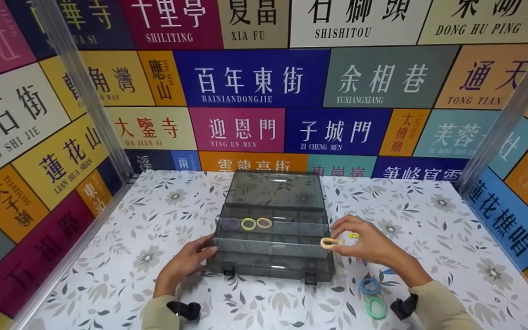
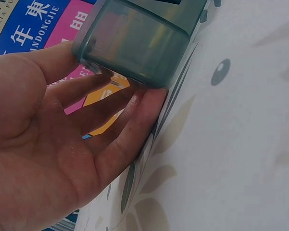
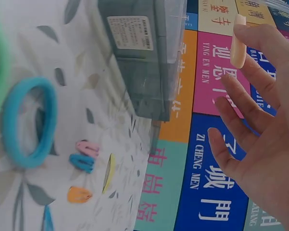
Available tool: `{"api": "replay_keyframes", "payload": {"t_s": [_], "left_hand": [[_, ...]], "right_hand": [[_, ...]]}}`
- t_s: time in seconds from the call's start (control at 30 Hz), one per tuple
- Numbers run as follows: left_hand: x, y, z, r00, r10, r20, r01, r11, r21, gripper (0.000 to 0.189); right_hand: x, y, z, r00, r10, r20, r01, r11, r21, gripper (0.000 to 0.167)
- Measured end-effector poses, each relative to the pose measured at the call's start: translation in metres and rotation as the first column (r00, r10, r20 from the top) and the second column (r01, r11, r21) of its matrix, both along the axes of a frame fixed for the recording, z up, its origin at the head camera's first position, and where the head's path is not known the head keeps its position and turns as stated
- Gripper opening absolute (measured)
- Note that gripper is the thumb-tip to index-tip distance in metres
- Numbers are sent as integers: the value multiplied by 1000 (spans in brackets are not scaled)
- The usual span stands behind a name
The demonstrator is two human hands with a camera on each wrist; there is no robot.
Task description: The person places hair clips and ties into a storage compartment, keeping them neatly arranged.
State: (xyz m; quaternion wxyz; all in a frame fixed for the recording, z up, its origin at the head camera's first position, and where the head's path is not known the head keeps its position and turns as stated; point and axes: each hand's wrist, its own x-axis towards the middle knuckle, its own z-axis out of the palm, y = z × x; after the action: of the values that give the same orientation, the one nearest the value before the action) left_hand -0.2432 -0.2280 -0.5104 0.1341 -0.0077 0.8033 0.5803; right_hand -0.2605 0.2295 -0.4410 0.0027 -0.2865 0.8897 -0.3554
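Note:
A smoky grey, clear plastic organizer box (image 1: 275,271) stands with its lid raised and its tiers spread like steps. My left hand (image 1: 192,257) rests against its left side; in the left wrist view, the thumb lies at one edge of the box (image 2: 134,43) and the fingertips touch another. Beside the right end of the tiers, my right hand (image 1: 365,239) pinches a pale orange hair tie (image 3: 238,45) between thumb and index finger, the other fingers spread. Three hair ties lie in an upper tier: purple (image 1: 226,223), yellow-green (image 1: 243,224) and peach (image 1: 270,224).
Right of the box, a blue hair tie (image 3: 10,125) and a mint green hair tie (image 1: 368,309) lie on the flowered tablecloth (image 1: 145,220). Small hair clips lie near them: pink (image 3: 88,147), teal (image 3: 81,162), orange (image 3: 80,194) and yellow (image 3: 108,173). Lettered panels wall in the table.

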Motion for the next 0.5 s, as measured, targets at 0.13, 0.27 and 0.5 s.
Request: {"api": "replay_keyframes", "payload": {"t_s": [0.13,0.27,0.5], "left_hand": [[1,-2,0,1000,-30,-2,30,1000,-1,62],[1,-1,0,1000,-23,4,23,1000,-1,62],[1,0,0,1000,-3,10,3,1000,0,60]], "right_hand": [[-12,-14,5,1000,-3,19,3,1000,-7,16],[-28,-28,13,998,14,57,-12,999,-40,17],[-54,-52,24,992,22,125,-17,999,-40,20]]}}
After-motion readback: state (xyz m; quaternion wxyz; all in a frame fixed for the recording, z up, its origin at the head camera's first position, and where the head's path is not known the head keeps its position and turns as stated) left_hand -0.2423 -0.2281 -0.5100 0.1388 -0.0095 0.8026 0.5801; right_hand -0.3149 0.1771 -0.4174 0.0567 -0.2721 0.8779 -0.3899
